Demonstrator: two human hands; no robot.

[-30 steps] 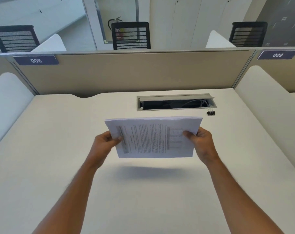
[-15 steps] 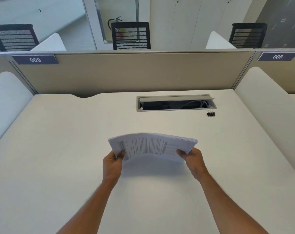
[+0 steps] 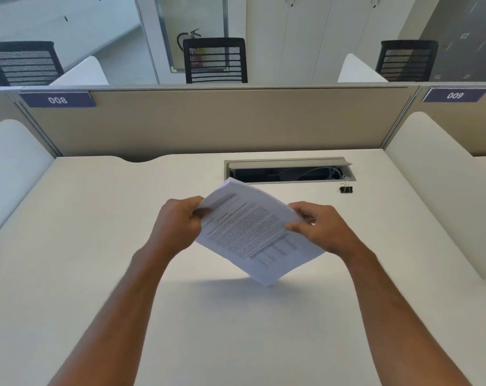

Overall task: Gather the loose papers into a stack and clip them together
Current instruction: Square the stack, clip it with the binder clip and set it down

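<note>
1. Stack of papers (image 3: 253, 232) held in the air above the desk (image 3: 83, 246), turned so that one corner points down toward the desk and the opposite corner points up toward the cable slot (image 3: 289, 171).
2. Printed text visible on the top sheet, running slantwise; too small to read.
3. Left hand (image 3: 177, 224) closed on the stack's upper left edge, thumb on the printed face, fingers curled behind the sheets.
4. Right hand (image 3: 319, 227) pinching the right edge, thumb pressed on top, fingers partly behind and partly spread above the paper.
5. Bottom corner of the stack close over the desk; cannot tell whether touching. Soft shadow on the desk just under it.
6. Binder clip (image 3: 346, 188), black with wire handles, sitting on the desk just in front of the right end of the cable slot, well apart from both hands and from the papers.
7. Cable slot lid tilted open, white cables inside at the right.
8. Beige partition (image 3: 236, 121) along the far edge of the desk, with number plates "008" (image 3: 57, 100) at left and "009" (image 3: 455, 95) at right.
9. Three black mesh chairs (image 3: 215, 61) beyond the partition.
</note>
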